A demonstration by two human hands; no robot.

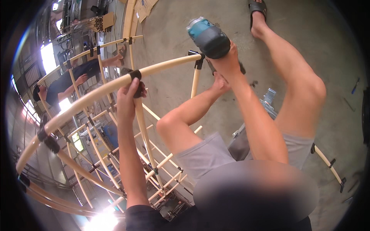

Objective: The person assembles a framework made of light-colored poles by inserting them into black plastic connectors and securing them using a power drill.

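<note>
Head view. Left hand (129,92) wrapped round a black pipe joint (135,76) on a cream round-tube top rail (98,91); thumb over the near side. Right hand (229,61) closed on a teal-and-black power tool (208,37). Hands well apart, tool on the right.

Tool is held up in the air, just beyond the black corner joint (197,54) at the rail's far end. Long axis runs diagonally: teal end points away from the person and to the left, dark rounded end sits against the right hand. Blurred, can't make out a bit or which way it drives.

Rail's long axis runs from that corner joint back left toward the person, bowed by the lens. A cream upright (144,131) drops from the gripped joint into a lattice of cream tubes (102,158).

Surface: grey concrete floor (308,23), scuffed. Near its right edge, a blue-handled screwdriver (355,85); lower right, a short cream tube with black joints (327,163). Brown cardboard (144,9) at the far left side.

Room: workshop. Another person in dark clothes (73,79) is beyond the frame, left side. Bright window openings (48,57) behind.
</note>
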